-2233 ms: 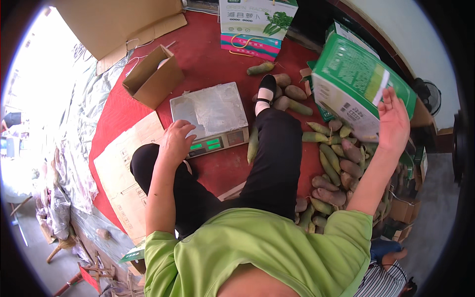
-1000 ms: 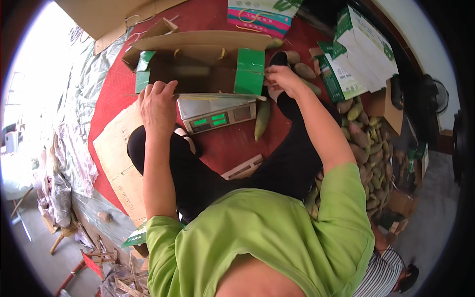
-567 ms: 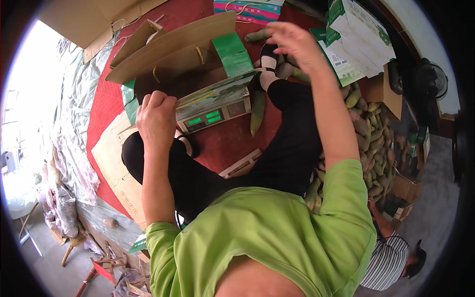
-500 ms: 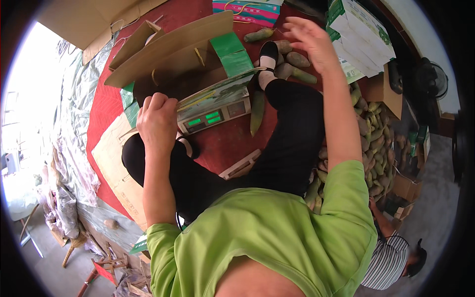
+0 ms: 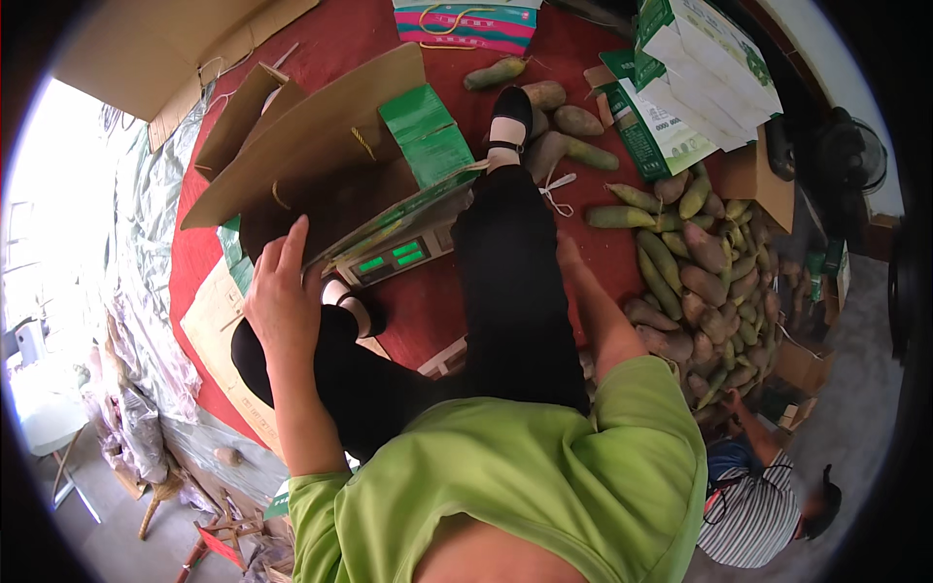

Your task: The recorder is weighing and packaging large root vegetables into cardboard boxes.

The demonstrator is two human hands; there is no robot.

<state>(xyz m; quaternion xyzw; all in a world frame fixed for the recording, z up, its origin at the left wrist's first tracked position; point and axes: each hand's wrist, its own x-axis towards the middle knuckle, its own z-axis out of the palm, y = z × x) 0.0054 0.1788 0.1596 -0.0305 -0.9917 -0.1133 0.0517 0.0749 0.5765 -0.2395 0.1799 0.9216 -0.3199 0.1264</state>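
An open cardboard box (image 5: 326,209) with green flaps and yellow cord handles rests on a weighing scale (image 5: 389,262) with a lit green display. My left hand (image 5: 282,301) is at the box's near left corner, fingers apart and partly stretched out, with nothing visible in it. The box's interior is dark, so its contents cannot be made out. My right hand (image 5: 573,260) is low beside my bent right knee, which hides its fingers. A white tie (image 5: 556,192) lies just beyond that hand.
Green and brownish-pink radish-like roots (image 5: 709,282) are heaped at right, several more beside my foot (image 5: 507,131). Flat green-and-white cartons (image 5: 700,83) lean at far right. A striped gift bag (image 5: 465,27) stands at the back. Another person (image 5: 753,510) is at lower right.
My right hand has dropped from above the roots to beside my knee. The fingers of my left hand have loosened from the box edge. My right leg has shifted left.
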